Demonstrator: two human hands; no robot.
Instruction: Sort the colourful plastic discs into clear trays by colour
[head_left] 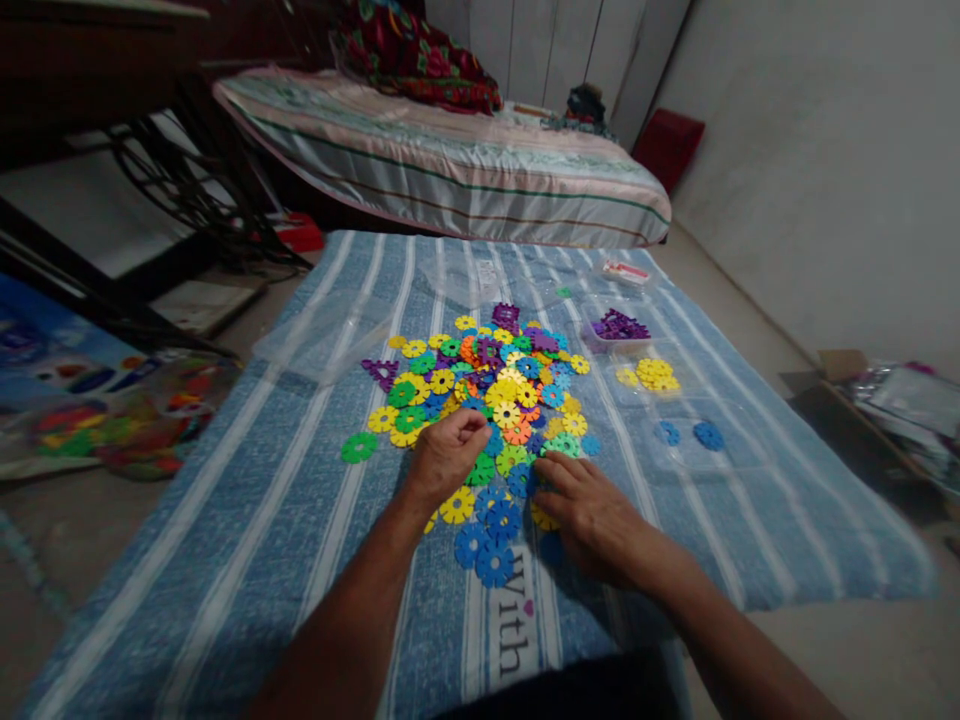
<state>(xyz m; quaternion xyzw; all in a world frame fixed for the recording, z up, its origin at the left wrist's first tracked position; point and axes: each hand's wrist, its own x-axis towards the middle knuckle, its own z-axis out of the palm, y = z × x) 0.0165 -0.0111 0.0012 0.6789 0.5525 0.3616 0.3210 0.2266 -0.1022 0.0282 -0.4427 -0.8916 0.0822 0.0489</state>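
A pile of flat plastic snowflake discs (pixel 495 385) in yellow, green, blue, orange and purple lies on a blue striped cloth (pixel 285 500). My left hand (pixel 446 455) rests at the near edge of the pile with its fingers curled in on a disc; the piece itself is hidden. My right hand (pixel 589 510) lies palm down beside it, fingers spread over blue and green discs. A cluster of blue discs (pixel 487 535) sits between the two hands.
A clear tray (pixel 679 465) at the right holds sorted purple discs (pixel 619 326), yellow discs (pixel 652 375) and blue discs (pixel 697 435). A clear lid (pixel 322 335) lies left of the pile. A mattress (pixel 450 160) is behind, a toy bag (pixel 112 420) on the floor left.
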